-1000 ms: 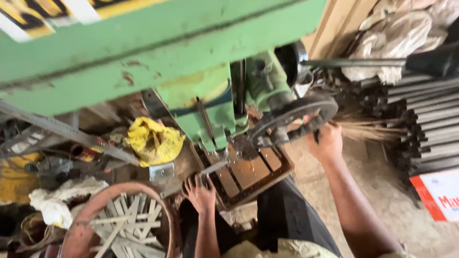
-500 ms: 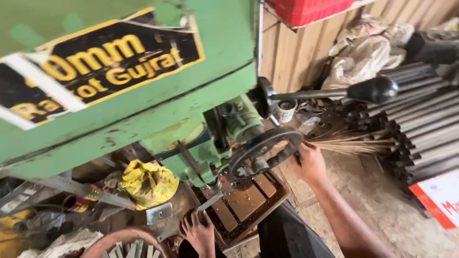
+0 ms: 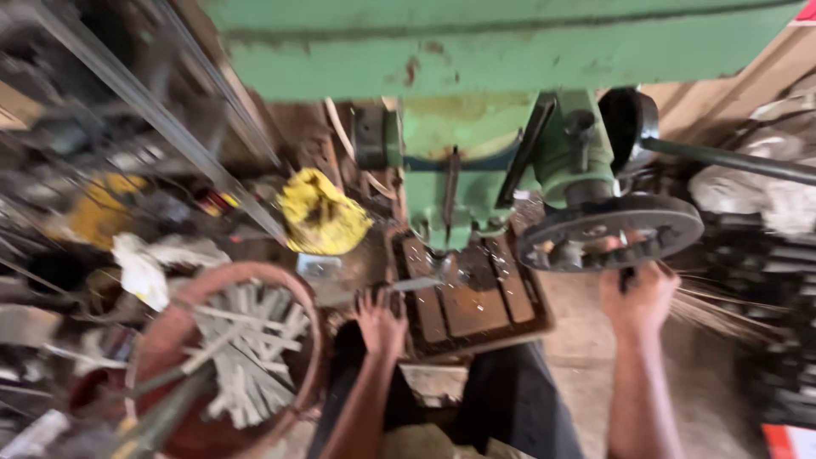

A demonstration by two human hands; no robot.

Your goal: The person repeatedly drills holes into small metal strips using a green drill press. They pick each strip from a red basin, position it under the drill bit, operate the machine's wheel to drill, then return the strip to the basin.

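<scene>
A green drilling machine (image 3: 476,59) fills the top of the head view, its bit (image 3: 450,191) pointing down at a rusty square work table (image 3: 472,302). My left hand (image 3: 380,321) rests at the table's left edge with fingers spread, touching a flat metal strip (image 3: 416,286) that lies under the bit. My right hand (image 3: 636,297) grips a handle under the dark round feed wheel (image 3: 610,231) on the machine's right side. The picture is blurred.
A reddish round tub (image 3: 229,357) of pale metal pieces stands at lower left. A yellow cloth (image 3: 321,212) and a white rag (image 3: 140,268) lie among metal clutter. Long rods (image 3: 161,115) slant at the upper left. Dark pipes (image 3: 786,280) are stacked on the right.
The view has swung down and closer to the work table. My right hand stays on the feed wheel handle and my left hand stays at the table edge.
</scene>
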